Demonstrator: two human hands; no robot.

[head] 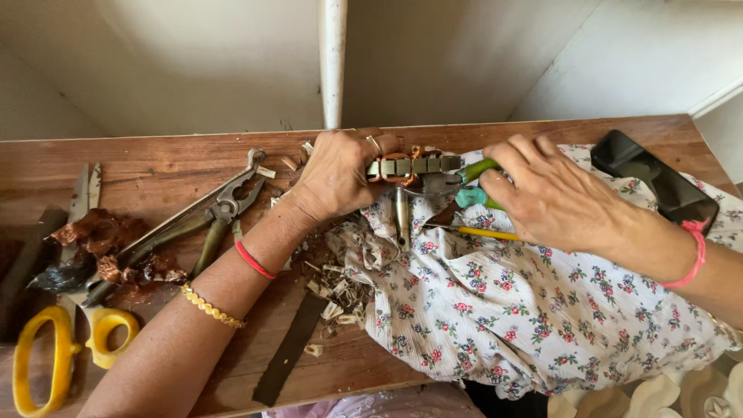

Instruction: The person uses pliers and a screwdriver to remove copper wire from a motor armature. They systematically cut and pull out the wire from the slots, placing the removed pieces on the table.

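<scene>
My left hand [337, 174] grips a small motor armature [414, 166] with metal segments and copper winding, its steel shaft [402, 217] pointing toward me. My right hand [553, 193] is closed around green-handled pliers [472, 182], whose jaws meet the armature's right end. Both rest over a floral cloth [534, 302] spread on the wooden table [170, 174]. A thin yellow-handled tool [484, 232] lies on the cloth under my right hand.
Large metal pliers [205, 220] lie at the left, with yellow-handled scissors [70, 340] and crumpled copper wire [101, 232] beside them. Paper scraps [337, 290] and a flat dark strip [290, 348] sit near the cloth. A black phone [658, 182] lies at the right. A white pole [333, 62] stands behind.
</scene>
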